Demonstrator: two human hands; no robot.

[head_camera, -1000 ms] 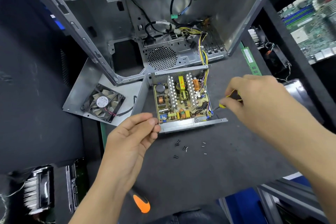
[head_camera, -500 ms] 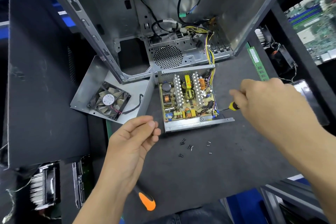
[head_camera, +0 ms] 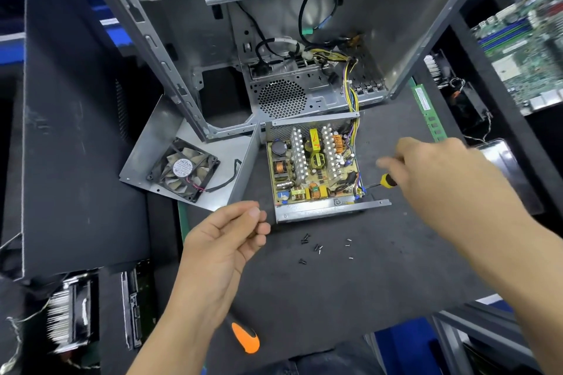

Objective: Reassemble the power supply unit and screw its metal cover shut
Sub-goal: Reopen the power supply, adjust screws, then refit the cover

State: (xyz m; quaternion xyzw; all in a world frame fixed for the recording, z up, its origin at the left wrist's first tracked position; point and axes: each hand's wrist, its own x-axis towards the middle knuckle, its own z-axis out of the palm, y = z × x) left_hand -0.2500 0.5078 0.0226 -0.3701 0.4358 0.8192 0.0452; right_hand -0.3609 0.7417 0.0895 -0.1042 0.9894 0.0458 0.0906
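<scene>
The open power supply unit (head_camera: pixel 313 170) lies mid-mat with its circuit board bare and yellow wires running up into the case. Its metal cover (head_camera: pixel 152 143), with a black fan (head_camera: pixel 182 169) on it, lies tilted to its left. Several loose screws (head_camera: pixel 316 248) sit on the mat in front. My right hand (head_camera: pixel 441 173) grips a yellow-and-black screwdriver (head_camera: pixel 387 181), whose tip is at the unit's front right corner. My left hand (head_camera: pixel 225 240) hovers just off the front left corner, fingers loosely curled, with nothing visible in them.
An open computer case (head_camera: pixel 304 39) stands behind the unit. An orange-handled tool (head_camera: pixel 245 341) lies at the mat's near edge. A green RAM stick (head_camera: pixel 426 113) and a motherboard (head_camera: pixel 524 49) are at right. A black side panel (head_camera: pixel 76 131) and a heat sink (head_camera: pixel 67 320) are at left.
My left hand has come off the unit's front left corner and drawn slightly back. My right hand has shifted a little to the right, with the screwdriver tip still at the front right corner.
</scene>
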